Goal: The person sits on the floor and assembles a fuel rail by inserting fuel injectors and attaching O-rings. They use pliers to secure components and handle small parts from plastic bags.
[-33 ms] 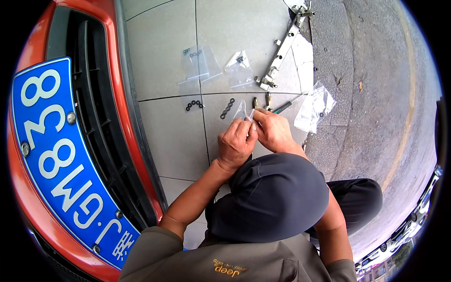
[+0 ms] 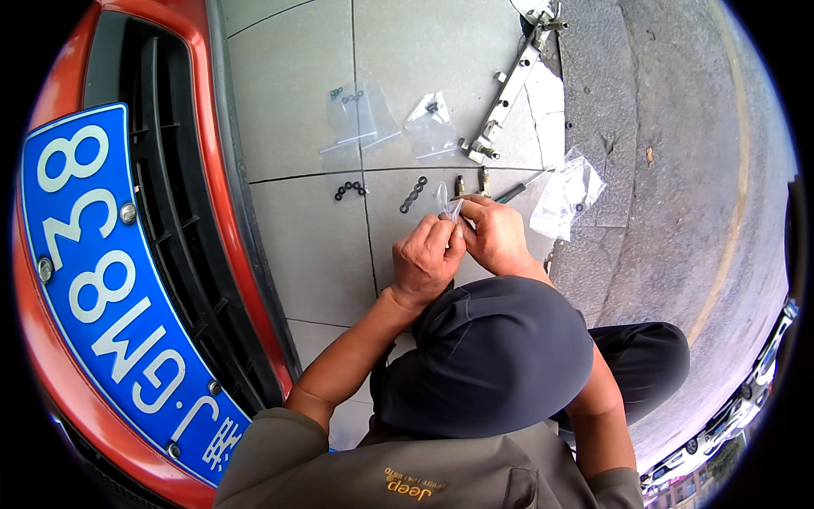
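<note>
My left hand (image 2: 424,259) has its fingers bent and pinched on the lower part of a small clear plastic bag (image 2: 443,197). My right hand (image 2: 493,236) pinches the same bag from the other side, and the two hands nearly touch. Whatever lies between the fingertips is hidden. Left of the bag, several black rubber rings (image 2: 413,195) lie in a slanting row on the tiles. Just beyond my right hand stand two small brass-coloured injectors (image 2: 484,178). A screwdriver (image 2: 511,193) with a dark and green handle lies beside them.
Flat clear bags (image 2: 360,127) with small rings lie farther off, near more black rings (image 2: 350,188). Another bag (image 2: 431,131) holds dark parts. A metal fuel rail (image 2: 507,97) lies at far right, a crumpled bag (image 2: 560,199) nearer. A red car's bumper (image 2: 225,170) borders the left.
The clear bag between my fingers has shifted slightly and its upper part looks narrower. Both hands stay in nearly the same place.
</note>
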`<action>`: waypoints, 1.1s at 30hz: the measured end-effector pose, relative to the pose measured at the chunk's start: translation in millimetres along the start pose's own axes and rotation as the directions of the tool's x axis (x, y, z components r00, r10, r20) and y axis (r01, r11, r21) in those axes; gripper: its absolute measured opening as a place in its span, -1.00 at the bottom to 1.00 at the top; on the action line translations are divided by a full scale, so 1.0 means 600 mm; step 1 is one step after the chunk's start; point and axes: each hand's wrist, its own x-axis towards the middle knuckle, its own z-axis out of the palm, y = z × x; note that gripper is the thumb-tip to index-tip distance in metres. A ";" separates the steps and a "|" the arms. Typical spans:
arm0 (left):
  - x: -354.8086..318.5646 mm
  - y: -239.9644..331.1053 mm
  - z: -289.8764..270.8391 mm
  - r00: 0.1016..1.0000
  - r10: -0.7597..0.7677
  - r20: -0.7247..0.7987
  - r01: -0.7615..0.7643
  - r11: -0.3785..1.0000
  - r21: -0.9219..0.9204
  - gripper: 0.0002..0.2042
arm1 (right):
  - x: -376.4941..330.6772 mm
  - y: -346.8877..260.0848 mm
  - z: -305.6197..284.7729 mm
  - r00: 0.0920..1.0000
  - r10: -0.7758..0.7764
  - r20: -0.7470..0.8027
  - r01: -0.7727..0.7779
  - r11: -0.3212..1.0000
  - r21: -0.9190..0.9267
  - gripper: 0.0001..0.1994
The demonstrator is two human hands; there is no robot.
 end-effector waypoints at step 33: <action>0.069 -0.051 -0.020 0.849 -0.399 0.346 0.510 0.452 -0.731 -0.70 | 0.021 -0.002 -0.033 0.870 0.301 0.391 -0.415 0.016 0.910 -0.72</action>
